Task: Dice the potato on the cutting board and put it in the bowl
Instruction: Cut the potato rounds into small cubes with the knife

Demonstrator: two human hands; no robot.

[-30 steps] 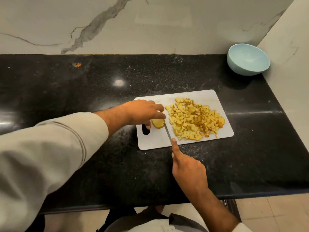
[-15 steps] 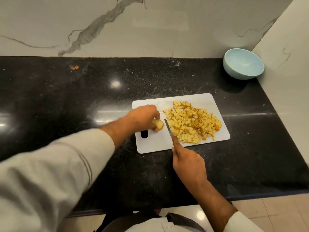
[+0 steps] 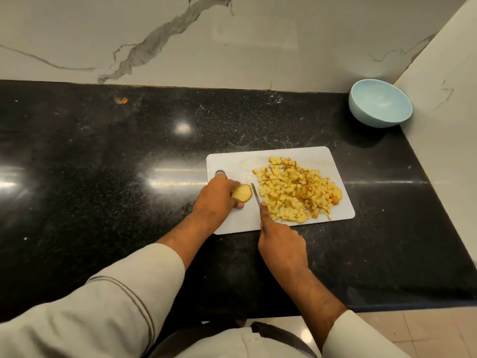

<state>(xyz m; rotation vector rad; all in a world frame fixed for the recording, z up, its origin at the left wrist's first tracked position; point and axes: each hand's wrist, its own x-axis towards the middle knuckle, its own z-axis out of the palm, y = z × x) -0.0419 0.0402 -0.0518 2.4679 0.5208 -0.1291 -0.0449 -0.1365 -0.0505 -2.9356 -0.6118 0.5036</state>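
Most of the potato lies diced (image 3: pixel 296 195) on the cutting board (image 3: pixel 232 161). The left hand (image 3: pixel 219 200) pinches 1 last potato piece (image 3: pixel 242 193); the right hand (image 3: pixel 280 244) grips the knife (image 3: pixel 255 194). Nothing seems to be in the bowl (image 3: pixel 379 104) yet, which stands well apart on the worktop (image 3: pixel 103 164).

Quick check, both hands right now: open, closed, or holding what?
Left hand: holding the last potato piece on the cutting board.
Right hand: gripping the knife.

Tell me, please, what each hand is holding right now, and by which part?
The left hand holds the last potato piece by its rounded back, cut face showing. The right hand grips the knife by its handle, forefinger along the blade's spine.
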